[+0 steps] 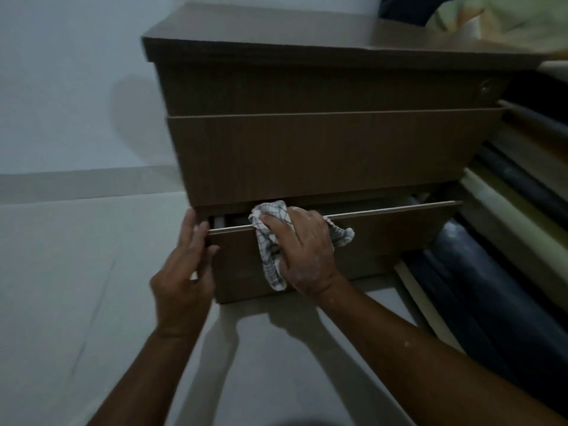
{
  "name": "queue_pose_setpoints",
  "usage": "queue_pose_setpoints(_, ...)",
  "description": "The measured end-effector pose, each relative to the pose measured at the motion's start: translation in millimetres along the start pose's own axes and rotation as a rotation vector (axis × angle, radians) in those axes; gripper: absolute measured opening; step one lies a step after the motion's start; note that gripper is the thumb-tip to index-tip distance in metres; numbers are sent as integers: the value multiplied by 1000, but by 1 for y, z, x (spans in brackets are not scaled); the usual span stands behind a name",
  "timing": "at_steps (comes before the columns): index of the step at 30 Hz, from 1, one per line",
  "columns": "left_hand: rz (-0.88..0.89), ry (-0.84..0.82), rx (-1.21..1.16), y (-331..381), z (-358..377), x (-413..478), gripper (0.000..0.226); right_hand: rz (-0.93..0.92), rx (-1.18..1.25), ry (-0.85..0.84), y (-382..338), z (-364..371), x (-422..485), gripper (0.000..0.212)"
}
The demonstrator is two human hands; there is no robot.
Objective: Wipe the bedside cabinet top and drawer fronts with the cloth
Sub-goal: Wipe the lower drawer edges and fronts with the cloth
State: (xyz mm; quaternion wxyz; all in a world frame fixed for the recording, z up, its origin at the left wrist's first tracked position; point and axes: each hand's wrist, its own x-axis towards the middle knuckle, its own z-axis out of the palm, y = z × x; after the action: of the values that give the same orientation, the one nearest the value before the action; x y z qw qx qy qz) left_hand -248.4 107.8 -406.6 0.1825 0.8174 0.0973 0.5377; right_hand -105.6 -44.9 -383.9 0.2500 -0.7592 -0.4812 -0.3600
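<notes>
Dim light covers a pale floor (76, 272) and a plain wall (61, 72) behind the bedside cabinet (307, 149), a brown wood-grain unit seen from above and in front. Its top (276, 29) runs to a front edge overhanging three stacked drawer fronts; bedding (507, 23) touches the top's right rear corner, and striped fabric (507, 241) lies along the cabinet's right side. Upper drawer (307, 90) sits nearly flush; middle drawer (307, 155) stands slightly proud. Bottom drawer (384, 241) is pulled partly out, its upper edge exposed and a dark gap visible behind it, probably so that edge and face can both be reached. Left hand (184, 265) rests at the bottom drawer's left end, fingers extended and close together, the thumb against the front face; this placement appears to steady the drawer against sliding under pressure. Right hand (304, 250) lies over the drawer's upper edge left of centre, fingers curled and pressing down on the cloth (270, 241). That checked white cloth is bunched under the palm, draped across the upper edge, with one tail hanging down the front face and a corner protruding to the right of the hand. Judged from this arrangement, wiping of the bottom drawer front is under way.
</notes>
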Motion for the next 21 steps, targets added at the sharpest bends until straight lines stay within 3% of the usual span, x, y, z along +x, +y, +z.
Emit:
queue_pose_setpoints(16, -110, -79, -75, -26, 13, -9, 46, 387, -176, -99, 156, -80, -40, 43)
queue_pose_setpoints(21, -130, -44, -46, -7, 7, -2, 44, 394, -145, -63, 174, -103, -41, 38)
